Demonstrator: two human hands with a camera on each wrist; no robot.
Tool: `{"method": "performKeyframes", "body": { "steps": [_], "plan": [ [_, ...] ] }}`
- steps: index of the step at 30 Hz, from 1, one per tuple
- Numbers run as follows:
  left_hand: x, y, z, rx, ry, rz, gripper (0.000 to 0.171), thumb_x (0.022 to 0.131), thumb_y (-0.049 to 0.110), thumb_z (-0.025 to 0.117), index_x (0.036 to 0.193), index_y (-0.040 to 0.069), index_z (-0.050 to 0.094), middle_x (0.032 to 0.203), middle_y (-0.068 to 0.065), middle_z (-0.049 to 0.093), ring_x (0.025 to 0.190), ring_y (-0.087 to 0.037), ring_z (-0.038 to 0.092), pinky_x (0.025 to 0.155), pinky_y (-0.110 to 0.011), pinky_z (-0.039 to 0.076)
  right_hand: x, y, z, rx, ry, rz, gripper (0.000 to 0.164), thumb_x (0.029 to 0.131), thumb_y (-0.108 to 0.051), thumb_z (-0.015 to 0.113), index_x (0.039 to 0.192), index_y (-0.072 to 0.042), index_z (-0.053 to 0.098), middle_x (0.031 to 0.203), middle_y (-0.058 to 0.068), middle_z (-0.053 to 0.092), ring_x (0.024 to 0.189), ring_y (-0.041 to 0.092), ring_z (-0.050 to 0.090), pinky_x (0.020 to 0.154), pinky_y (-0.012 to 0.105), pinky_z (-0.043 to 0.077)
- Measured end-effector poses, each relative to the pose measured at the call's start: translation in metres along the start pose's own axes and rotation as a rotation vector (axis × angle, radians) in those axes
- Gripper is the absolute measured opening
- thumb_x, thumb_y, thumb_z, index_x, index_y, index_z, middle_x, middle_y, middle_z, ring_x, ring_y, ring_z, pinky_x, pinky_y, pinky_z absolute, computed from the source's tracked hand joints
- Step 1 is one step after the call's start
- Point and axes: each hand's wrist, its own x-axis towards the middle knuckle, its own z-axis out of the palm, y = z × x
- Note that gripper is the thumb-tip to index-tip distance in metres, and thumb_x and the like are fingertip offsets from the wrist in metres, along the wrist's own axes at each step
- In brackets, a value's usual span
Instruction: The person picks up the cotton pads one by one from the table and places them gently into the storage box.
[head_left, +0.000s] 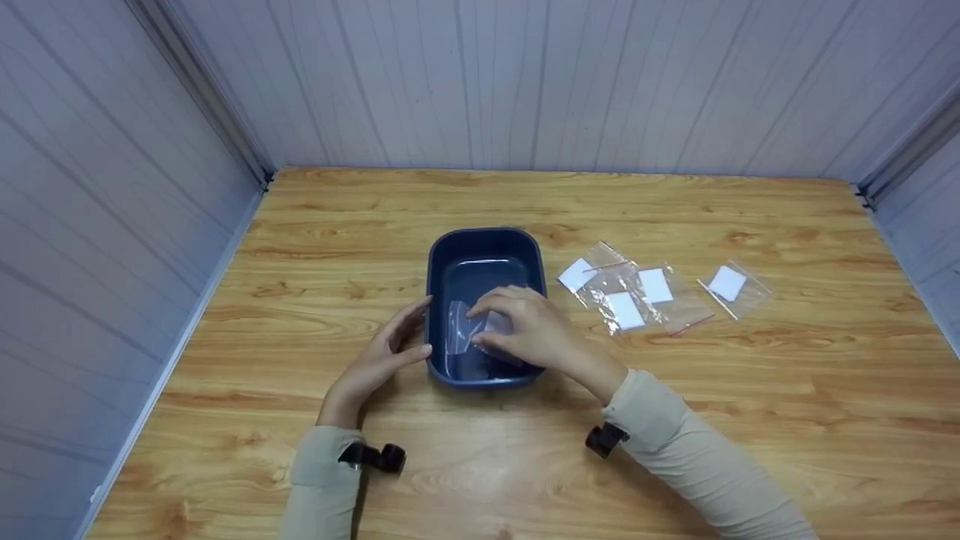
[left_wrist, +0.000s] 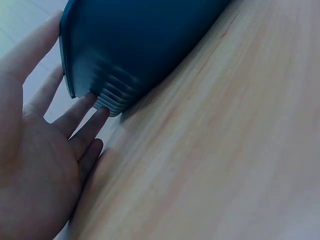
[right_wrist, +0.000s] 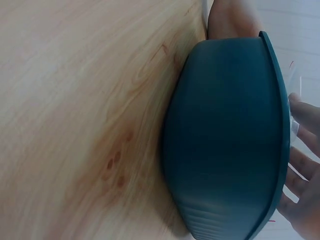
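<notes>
A dark blue plastic basin (head_left: 486, 383) stands on the wooden table. My left hand (head_left: 375, 360) is at its left side, thumb and fingers spread with the tips at the rim; the left wrist view shows the fingers (left_wrist: 82, 112) loosely extended along the basin wall (left_wrist: 145, 45). My right hand (head_left: 529, 330) reaches over the basin's right rim and pinches a clear zip bag (head_left: 457, 330) between thumb and fingers, inside the basin. Part of the bag is hidden under the hand. From the right wrist, the bag (right_wrist: 295, 87) shows above the rim by the fingertips.
Right of the basin, several clear zip bags with white square pieces lie on the table (head_left: 480, 465): overlapping bags (head_left: 625, 310) close by, and a separate bag (head_left: 727, 283) farther right. Pale panel walls (head_left: 495, 82) border the table at the back and sides.
</notes>
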Motion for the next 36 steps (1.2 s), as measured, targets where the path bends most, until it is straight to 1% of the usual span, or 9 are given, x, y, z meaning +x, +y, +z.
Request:
{"method": "performKeyframes", "body": {
  "steps": [4, 7, 11, 16, 20, 23, 28, 36],
  "plan": [
    [0.0, -0.001, 0.0, -0.003, -0.002, 0.016, 0.068, 0.095, 0.006, 0.065, 0.155, 0.012, 0.033, 0.157, -0.009, 0.034, 0.144, -0.024, 0.028, 0.12, -0.042, 0.019, 0.001, 0.001, 0.002, 0.007, -0.013, -0.007, 0.036, 0.086, -0.028, 0.078, 0.118, -0.012, 0.071, 0.122, 0.002, 0.068, 0.119, 0.019, 0.058, 0.107, 0.039, 0.042],
    [0.0, 0.0, 0.0, 0.0, 0.001, 0.016, 0.069, 0.094, 0.007, 0.065, 0.155, 0.012, 0.033, 0.157, -0.009, 0.034, 0.144, -0.024, 0.028, 0.12, -0.043, 0.019, 0.002, 0.001, 0.003, 0.016, -0.019, -0.006, 0.039, 0.087, -0.028, 0.077, 0.122, -0.012, 0.07, 0.126, 0.003, 0.066, 0.121, 0.021, 0.057, 0.108, 0.04, 0.041],
    [-0.001, 0.001, 0.0, 0.002, 0.0, 0.016, 0.07, 0.094, 0.008, 0.066, 0.155, 0.012, 0.032, 0.158, -0.009, 0.033, 0.144, -0.025, 0.028, 0.12, -0.043, 0.019, 0.002, 0.001, 0.003, 0.032, -0.018, -0.005, 0.04, 0.087, -0.027, 0.077, 0.123, -0.011, 0.069, 0.127, 0.003, 0.066, 0.121, 0.02, 0.058, 0.107, 0.04, 0.042],
    [0.0, 0.001, 0.001, 0.0, -0.001, 0.013, 0.069, 0.094, 0.007, 0.065, 0.155, 0.011, 0.032, 0.157, -0.01, 0.033, 0.144, -0.025, 0.029, 0.12, -0.042, 0.02, 0.0, 0.0, 0.002, 0.032, 0.012, -0.007, 0.038, 0.087, -0.025, 0.077, 0.122, -0.012, 0.069, 0.127, 0.003, 0.065, 0.117, 0.019, 0.059, 0.103, 0.036, 0.046],
    [0.0, 0.001, 0.0, 0.003, 0.002, 0.007, 0.07, 0.094, 0.007, 0.066, 0.155, 0.012, 0.032, 0.157, -0.01, 0.033, 0.144, -0.025, 0.029, 0.12, -0.042, 0.02, -0.001, -0.002, -0.003, 0.024, 0.044, -0.011, 0.037, 0.087, -0.024, 0.077, 0.121, -0.012, 0.07, 0.127, 0.003, 0.065, 0.118, 0.02, 0.059, 0.104, 0.036, 0.045],
    [0.0, 0.002, 0.001, 0.002, 0.006, 0.014, 0.069, 0.094, 0.006, 0.066, 0.155, 0.011, 0.033, 0.157, -0.01, 0.034, 0.144, -0.025, 0.029, 0.12, -0.042, 0.019, -0.002, -0.002, -0.008, 0.033, 0.068, -0.022, 0.036, 0.087, -0.022, 0.077, 0.12, -0.011, 0.07, 0.126, 0.004, 0.066, 0.12, 0.02, 0.058, 0.107, 0.037, 0.043],
    [0.0, 0.001, 0.001, 0.0, 0.01, 0.03, 0.068, 0.094, 0.006, 0.066, 0.154, 0.01, 0.034, 0.157, -0.011, 0.035, 0.144, -0.024, 0.03, 0.12, -0.041, 0.019, -0.005, 0.003, -0.017, 0.047, 0.102, -0.045, 0.034, 0.087, -0.019, 0.078, 0.119, -0.008, 0.07, 0.124, 0.005, 0.067, 0.12, 0.021, 0.059, 0.106, 0.037, 0.044],
    [-0.001, 0.0, 0.0, -0.012, -0.004, 0.043, 0.068, 0.094, 0.003, 0.064, 0.155, 0.01, 0.032, 0.158, -0.01, 0.033, 0.145, -0.024, 0.027, 0.12, -0.041, 0.018, -0.012, 0.013, -0.027, 0.036, 0.099, 0.017, 0.035, 0.089, -0.022, 0.076, 0.121, -0.011, 0.07, 0.125, 0.004, 0.066, 0.122, 0.02, 0.057, 0.107, 0.036, 0.043]
  ]
}}
